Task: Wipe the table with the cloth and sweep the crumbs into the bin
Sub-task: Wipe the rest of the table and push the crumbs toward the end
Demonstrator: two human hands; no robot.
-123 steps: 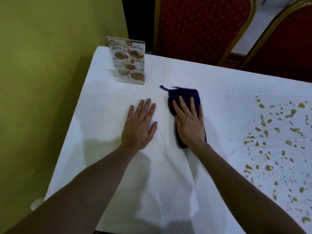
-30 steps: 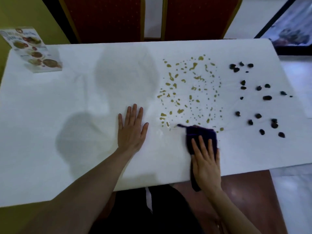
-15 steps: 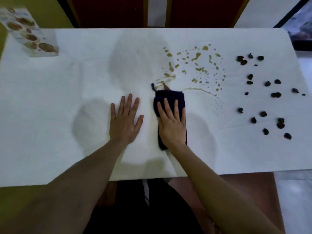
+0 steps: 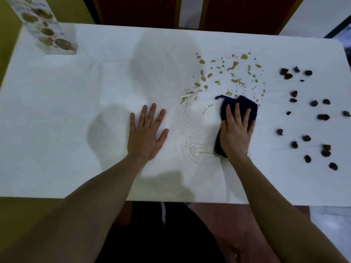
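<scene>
My right hand (image 4: pixel 235 133) lies flat on a folded dark blue cloth (image 4: pixel 241 104) and presses it onto the white table (image 4: pixel 76 111), right of centre. Just beyond the cloth, yellowish-brown spill drops (image 4: pixel 224 73) dot the table. A thin wet smear (image 4: pixel 190 133) curves between my two hands. My left hand (image 4: pixel 146 133) rests palm down with its fingers spread on the table's middle and holds nothing. Several dark crumbs (image 4: pixel 311 114) lie scattered at the table's right end. No bin is in view.
A standing menu card (image 4: pixel 45 29) occupies the far left corner. Two red chairs (image 4: pixel 136 10) stand behind the far edge. A yellow wall (image 4: pixel 7 35) runs along the left side. The near table edge (image 4: pixel 171 201) crosses in front of my body.
My right hand has slid the cloth to the right, leaving a wet smear where drops were. Over the earlier frames, my view shifted from the table's left end towards the spill.
</scene>
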